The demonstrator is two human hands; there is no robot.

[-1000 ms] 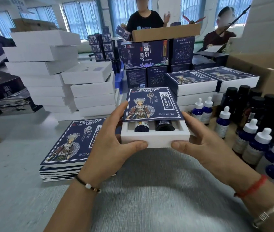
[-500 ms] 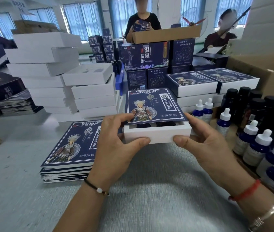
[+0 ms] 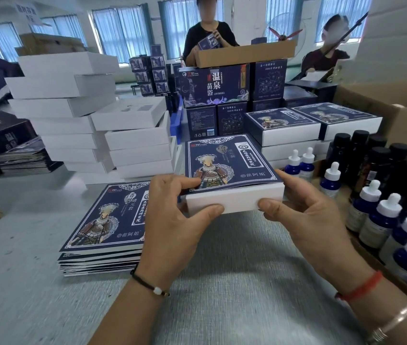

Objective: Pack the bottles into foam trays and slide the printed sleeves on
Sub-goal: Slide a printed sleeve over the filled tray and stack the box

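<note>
A white foam tray [image 3: 234,200] is held above the grey table, with a dark blue printed sleeve [image 3: 227,161] covering its whole top; the bottles inside are hidden. My left hand [image 3: 175,210] grips the tray's left end, thumb on the front face and fingers on the sleeve's near left corner. My right hand [image 3: 304,207] grips the right end, thumb on the front face. Blue dropper bottles [image 3: 381,215] with white caps and black-capped dark bottles [image 3: 384,160] stand in rows at the right.
A pile of flat printed sleeves [image 3: 102,225] lies left of my hands. White trays [image 3: 68,105] are stacked at the back left, sleeved boxes [image 3: 284,128] at the back right. Two people stand behind dark blue cartons [image 3: 214,83]. A brown cardboard box [image 3: 396,108] sits far right.
The sleeve has slid toward me over the tray until the two bottle tops were covered. Both hands kept their grip on the tray ends.
</note>
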